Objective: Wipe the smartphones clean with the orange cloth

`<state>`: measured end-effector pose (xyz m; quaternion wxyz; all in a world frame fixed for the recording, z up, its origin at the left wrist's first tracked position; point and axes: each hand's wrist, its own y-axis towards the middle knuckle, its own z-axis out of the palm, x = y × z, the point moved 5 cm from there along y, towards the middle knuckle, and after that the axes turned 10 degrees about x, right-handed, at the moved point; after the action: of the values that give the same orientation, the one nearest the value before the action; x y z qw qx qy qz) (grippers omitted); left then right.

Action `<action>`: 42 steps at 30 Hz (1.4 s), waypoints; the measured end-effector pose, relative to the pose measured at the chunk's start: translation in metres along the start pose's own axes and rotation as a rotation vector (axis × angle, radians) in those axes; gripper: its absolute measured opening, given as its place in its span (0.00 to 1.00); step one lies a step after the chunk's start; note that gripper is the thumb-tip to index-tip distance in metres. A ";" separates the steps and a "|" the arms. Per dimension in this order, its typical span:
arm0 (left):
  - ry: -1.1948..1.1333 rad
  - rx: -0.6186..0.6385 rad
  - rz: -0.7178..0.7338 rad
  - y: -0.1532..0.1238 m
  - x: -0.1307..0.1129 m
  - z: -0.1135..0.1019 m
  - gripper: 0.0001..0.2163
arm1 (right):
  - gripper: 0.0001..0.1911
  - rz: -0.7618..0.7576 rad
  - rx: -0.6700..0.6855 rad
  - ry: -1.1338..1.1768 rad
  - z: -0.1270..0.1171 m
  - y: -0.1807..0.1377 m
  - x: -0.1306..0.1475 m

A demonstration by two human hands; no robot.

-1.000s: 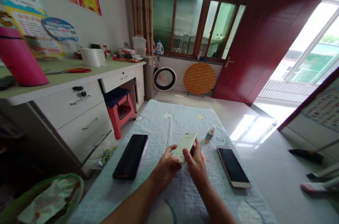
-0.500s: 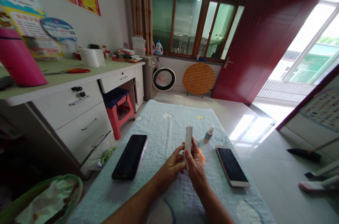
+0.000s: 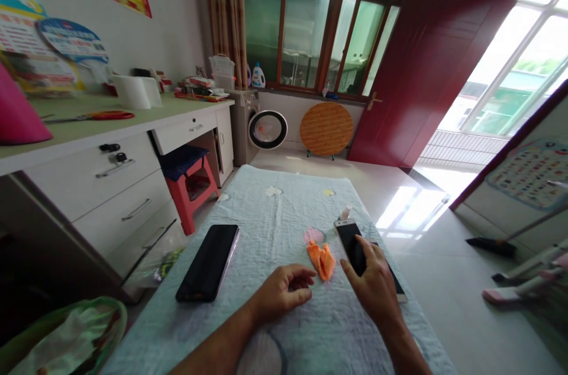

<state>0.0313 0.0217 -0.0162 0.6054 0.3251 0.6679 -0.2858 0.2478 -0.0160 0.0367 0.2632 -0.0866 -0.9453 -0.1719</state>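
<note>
My right hand grips a white-edged smartphone, its dark screen facing up, at the right side of the cloth-covered table. A second smartphone shows partly behind that hand, mostly hidden; whether the two touch I cannot tell. My left hand is empty, its fingers loosely curled and the thumb apart, low over the cloth. Between the hands lies a crumpled orange cloth. Just beyond the gripped phone, a small spray bottle is partly covered. On the left lies a large black smartphone, screen up.
The table's pale blue quilted cover reaches toward the floor. To the left stand a white desk, a red stool and a green bin. A broom is at the right, and a red door stands ajar.
The white phone was upright between both hands; now my right hand has it flat at the right, over the other phone. My left hand let go, and the orange cloth is uncovered.
</note>
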 end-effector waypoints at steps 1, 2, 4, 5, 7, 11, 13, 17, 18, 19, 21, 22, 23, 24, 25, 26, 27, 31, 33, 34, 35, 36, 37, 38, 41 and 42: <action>0.002 0.000 -0.005 0.000 0.000 0.000 0.20 | 0.30 0.044 -0.008 -0.077 -0.004 0.000 -0.011; 0.002 -0.002 -0.006 0.001 0.000 0.001 0.19 | 0.31 0.086 -0.007 -0.146 -0.007 0.001 -0.022; -0.003 -0.003 -0.004 0.001 0.000 0.001 0.19 | 0.31 0.159 0.017 -0.282 -0.011 0.000 -0.038; -0.006 -0.003 -0.002 0.001 0.000 0.001 0.19 | 0.32 0.188 0.034 -0.343 -0.012 0.000 -0.043; -0.006 0.002 -0.001 0.002 0.000 0.001 0.19 | 0.32 0.231 0.069 -0.443 -0.013 -0.001 -0.049; 0.007 0.000 0.003 0.001 -0.002 0.001 0.18 | 0.31 0.292 0.135 -0.532 -0.012 -0.002 -0.051; 0.008 -0.003 0.004 0.001 -0.003 0.000 0.18 | 0.31 0.315 0.165 -0.549 -0.010 -0.002 -0.052; 0.006 0.003 0.004 0.001 -0.003 0.000 0.17 | 0.31 0.351 0.192 -0.583 -0.007 -0.002 -0.053; 0.004 0.005 0.007 0.001 -0.003 0.001 0.17 | 0.31 0.360 0.192 -0.590 -0.006 -0.001 -0.053; 0.002 0.007 0.011 0.001 -0.003 0.001 0.17 | 0.31 0.367 0.191 -0.594 -0.006 -0.002 -0.053; -0.002 0.008 0.016 0.001 -0.003 0.001 0.18 | 0.31 0.378 0.193 -0.595 -0.005 -0.002 -0.053; -0.002 0.009 0.016 0.001 -0.003 0.001 0.18 | 0.31 0.382 0.196 -0.595 -0.004 -0.002 -0.053; -0.002 0.010 0.016 0.001 -0.003 0.001 0.18 | 0.31 0.385 0.201 -0.595 -0.003 -0.002 -0.053; -0.002 0.011 0.014 0.001 -0.003 0.001 0.17 | 0.31 0.388 0.205 -0.597 -0.002 -0.002 -0.053; -0.003 0.011 0.013 0.001 -0.003 0.001 0.17 | 0.31 0.390 0.209 -0.600 -0.001 -0.002 -0.054; -0.002 0.012 0.013 0.001 -0.003 0.001 0.17 | 0.31 0.391 0.211 -0.603 0.000 -0.002 -0.054; -0.002 0.012 0.014 0.001 -0.003 0.001 0.17 | 0.31 0.392 0.212 -0.607 0.000 -0.002 -0.054; 0.002 0.010 0.027 0.001 -0.003 0.001 0.17 | 0.31 0.391 0.204 -0.620 0.002 -0.001 -0.054; 0.002 0.012 0.028 0.001 -0.003 0.001 0.17 | 0.31 0.389 0.200 -0.621 0.003 -0.001 -0.053; 0.002 0.012 0.026 0.001 -0.003 0.001 0.17 | 0.31 0.388 0.201 -0.620 0.003 -0.001 -0.054; 0.001 0.012 0.023 0.001 -0.002 0.001 0.17 | 0.30 0.386 0.203 -0.619 0.003 -0.001 -0.054; 0.001 0.012 0.022 0.001 -0.002 0.001 0.17 | 0.30 0.386 0.205 -0.620 0.003 -0.001 -0.055; 0.002 0.011 0.022 0.001 -0.002 0.001 0.17 | 0.30 0.385 0.208 -0.620 0.004 -0.001 -0.055; 0.004 0.011 0.023 0.001 -0.001 0.001 0.17 | 0.30 0.384 0.210 -0.620 0.004 -0.001 -0.056; 0.004 0.011 0.022 0.001 -0.002 0.001 0.17 | 0.31 0.381 0.213 -0.620 0.006 -0.001 -0.058; 0.002 0.012 0.020 0.001 -0.002 0.001 0.17 | 0.31 0.381 0.214 -0.619 0.006 -0.001 -0.059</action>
<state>0.0325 0.0216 -0.0141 0.6057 0.3357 0.6634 -0.2834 0.2943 -0.0195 0.0007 -0.0001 -0.2806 -0.9597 0.0140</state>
